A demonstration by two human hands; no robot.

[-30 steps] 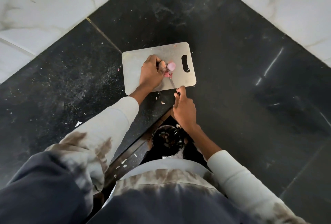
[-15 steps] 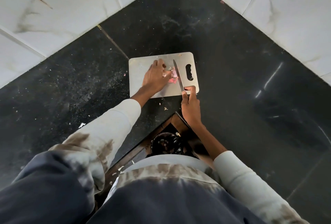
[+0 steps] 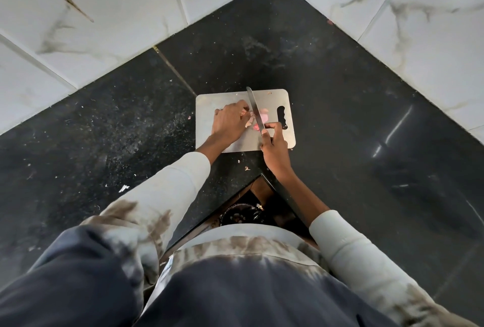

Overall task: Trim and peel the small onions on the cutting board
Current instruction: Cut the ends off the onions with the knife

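A pale cutting board (image 3: 271, 140) with a handle slot lies on the black counter. On it sit small pink onion pieces (image 3: 263, 117) and bits of peel. My left hand (image 3: 229, 121) lies over the board's middle, its fingers curled against the onion from the left. My right hand (image 3: 275, 144) grips the handle of a knife (image 3: 253, 106). The blade points away from me and stands over the onion, just right of my left fingertips. Whether the blade touches the onion I cannot tell.
The black counter (image 3: 340, 117) fills a corner between white marble-tiled walls (image 3: 91, 12). Peel scraps (image 3: 246, 168) lie near the counter's front edge. Below the edge sits a dark round bin (image 3: 242, 215) with scraps in it.
The knife blade swung from pointing toward me to pointing away, across the onion. My right hand moved up onto the board's near edge. My left hand stays on the onion.
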